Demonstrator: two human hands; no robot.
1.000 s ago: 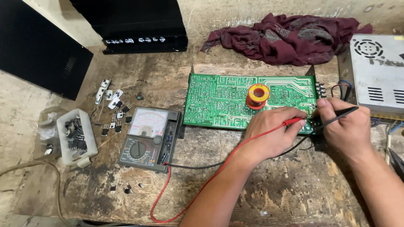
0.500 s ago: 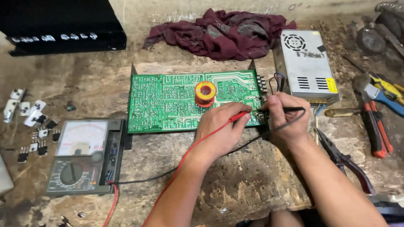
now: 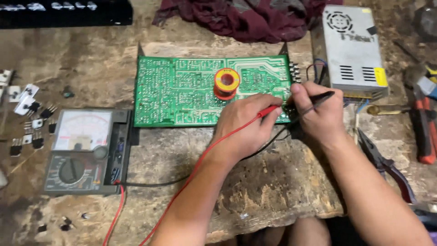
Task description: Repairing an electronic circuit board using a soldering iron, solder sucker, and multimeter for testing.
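Observation:
A green circuit board (image 3: 191,91) lies solder side up on the worn bench, with a spool of solder wire (image 3: 227,82) standing on it. My left hand (image 3: 246,125) grips a red test probe (image 3: 268,110), its tip at the board's lower right edge. My right hand (image 3: 316,111) holds a black test probe (image 3: 323,96) at the board's right end, near a row of connectors (image 3: 295,73). Red and black leads run from the probes to an analog multimeter (image 3: 84,152) at the left.
A metal power supply box (image 3: 353,50) sits at the back right, a maroon cloth (image 3: 236,18) behind the board. Pliers (image 3: 387,166) and red-handled tools (image 3: 423,127) lie at the right. Several small transistors (image 3: 29,118) are scattered at the left. A black case (image 3: 63,13) is at the back left.
The view has swung to the right, so everything sits further left in frame. Both hands stay at the board's right end with the probes.

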